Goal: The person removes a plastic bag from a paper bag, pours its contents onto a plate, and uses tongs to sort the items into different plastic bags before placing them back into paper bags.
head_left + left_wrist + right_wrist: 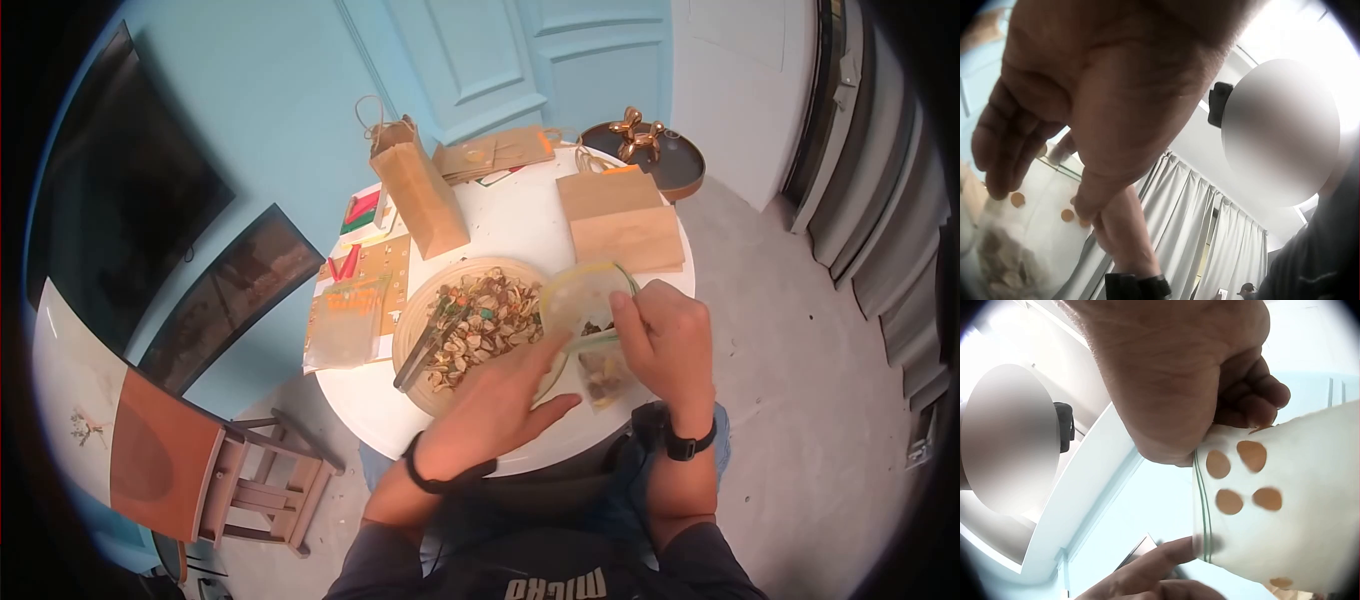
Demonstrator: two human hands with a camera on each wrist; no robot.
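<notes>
My right hand (668,335) grips the rim of a translucent zip bag (1310,481) with orange dots and a green zip line. Some dark bits show inside it in the head view. My left hand (490,400) reaches across from the left with its fingers extended, and one fingertip lies at the bag's zip edge in the right wrist view. Left of the bag, a round wooden tray (405,320) holds a heap of dried slices (490,340) with metal tongs (430,345) lying across it. A small clear bag (605,380) of brownish pieces lies below the held bag.
The round white table (510,220) carries an upright paper bag (420,195), flat paper bags (622,222) and a flat clear pouch (345,325). Behind it, a dark side table (682,165) bears a copper balloon-dog figure (638,135). A wooden stool (270,485) stands at left.
</notes>
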